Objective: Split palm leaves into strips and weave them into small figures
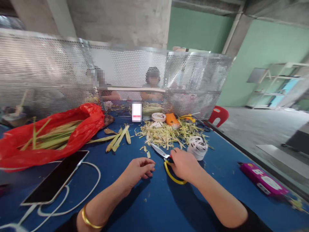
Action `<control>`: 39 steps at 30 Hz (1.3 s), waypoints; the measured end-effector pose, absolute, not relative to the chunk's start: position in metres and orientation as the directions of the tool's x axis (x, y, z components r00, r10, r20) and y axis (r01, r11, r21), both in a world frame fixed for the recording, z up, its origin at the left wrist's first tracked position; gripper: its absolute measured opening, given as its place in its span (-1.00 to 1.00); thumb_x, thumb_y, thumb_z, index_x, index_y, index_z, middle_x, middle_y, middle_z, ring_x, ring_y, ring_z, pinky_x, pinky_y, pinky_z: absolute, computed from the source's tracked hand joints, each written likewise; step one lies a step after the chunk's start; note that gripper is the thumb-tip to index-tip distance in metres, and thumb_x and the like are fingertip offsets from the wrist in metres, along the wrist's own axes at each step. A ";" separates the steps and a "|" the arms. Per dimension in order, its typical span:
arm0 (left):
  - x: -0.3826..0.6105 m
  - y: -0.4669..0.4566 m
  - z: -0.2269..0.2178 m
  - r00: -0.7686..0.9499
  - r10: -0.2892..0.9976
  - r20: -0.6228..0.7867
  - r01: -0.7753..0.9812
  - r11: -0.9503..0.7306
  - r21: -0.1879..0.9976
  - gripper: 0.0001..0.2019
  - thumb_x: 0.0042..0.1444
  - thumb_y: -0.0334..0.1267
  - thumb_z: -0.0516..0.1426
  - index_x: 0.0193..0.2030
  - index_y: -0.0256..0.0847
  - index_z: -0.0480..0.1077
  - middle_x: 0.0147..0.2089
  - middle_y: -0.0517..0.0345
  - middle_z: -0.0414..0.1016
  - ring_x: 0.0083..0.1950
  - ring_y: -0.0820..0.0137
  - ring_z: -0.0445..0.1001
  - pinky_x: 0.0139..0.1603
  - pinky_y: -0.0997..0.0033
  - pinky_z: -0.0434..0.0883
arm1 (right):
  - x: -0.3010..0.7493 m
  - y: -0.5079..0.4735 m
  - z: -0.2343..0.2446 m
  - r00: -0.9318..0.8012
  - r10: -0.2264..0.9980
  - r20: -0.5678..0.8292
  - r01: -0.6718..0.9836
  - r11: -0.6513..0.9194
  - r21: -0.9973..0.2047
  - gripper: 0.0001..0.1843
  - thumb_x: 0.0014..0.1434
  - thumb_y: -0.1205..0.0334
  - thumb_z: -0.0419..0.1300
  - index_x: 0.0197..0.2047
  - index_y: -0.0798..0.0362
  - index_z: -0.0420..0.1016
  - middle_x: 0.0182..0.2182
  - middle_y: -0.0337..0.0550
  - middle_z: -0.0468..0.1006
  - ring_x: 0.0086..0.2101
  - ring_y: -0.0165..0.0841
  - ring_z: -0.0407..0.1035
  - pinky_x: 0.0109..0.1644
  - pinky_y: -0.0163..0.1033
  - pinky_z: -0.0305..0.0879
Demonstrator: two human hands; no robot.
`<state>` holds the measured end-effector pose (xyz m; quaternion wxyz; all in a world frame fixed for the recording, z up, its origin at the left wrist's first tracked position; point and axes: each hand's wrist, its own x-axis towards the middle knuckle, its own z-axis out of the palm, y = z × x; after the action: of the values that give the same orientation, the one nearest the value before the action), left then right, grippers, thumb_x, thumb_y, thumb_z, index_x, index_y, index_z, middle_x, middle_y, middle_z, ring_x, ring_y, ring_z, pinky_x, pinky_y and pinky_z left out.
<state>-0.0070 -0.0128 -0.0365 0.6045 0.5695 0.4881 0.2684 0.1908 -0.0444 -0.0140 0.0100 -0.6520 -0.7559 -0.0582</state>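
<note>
My right hand (pixel 183 165) rests on the blue table (pixel 149 206), its fingers closed round the yellow handles of a pair of scissors (pixel 166 161) whose blades point up and left. My left hand (pixel 140 170) lies beside it with the fingers curled loosely and nothing visible in them. Just beyond the scissors lies a heap of cut pale green leaf strips (pixel 169 132). A ball of white string (pixel 198 147) sits right of the blades. A few longer leaf pieces (pixel 119 138) lie left of the heap.
A red plastic bag (pixel 50 138) holding green leaves lies at the left. A phone (pixel 56 177) with a white cable lies near the front left. A pink packet (pixel 263 180) is at the right edge. Two people sit behind a perforated metal screen (pixel 193 83).
</note>
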 end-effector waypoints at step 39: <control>-0.073 0.030 0.014 -0.018 0.970 0.242 -0.014 -0.242 0.970 -0.76 0.03 -0.13 0.18 -0.31 -0.30 0.48 -0.46 0.14 0.47 -0.45 0.50 0.40 -0.38 0.52 0.35 | 0.202 -0.037 -0.016 -0.302 0.873 0.382 0.932 0.355 -0.075 -0.62 0.17 0.19 0.09 0.06 0.10 0.33 0.01 0.09 0.41 -0.07 -0.08 0.38 -0.04 -0.01 0.32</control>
<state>-0.0727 0.0303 0.0143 0.4352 0.5493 0.4354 0.5651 0.2022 -0.0372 -0.0162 0.1816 -0.5623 -0.8027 -0.0808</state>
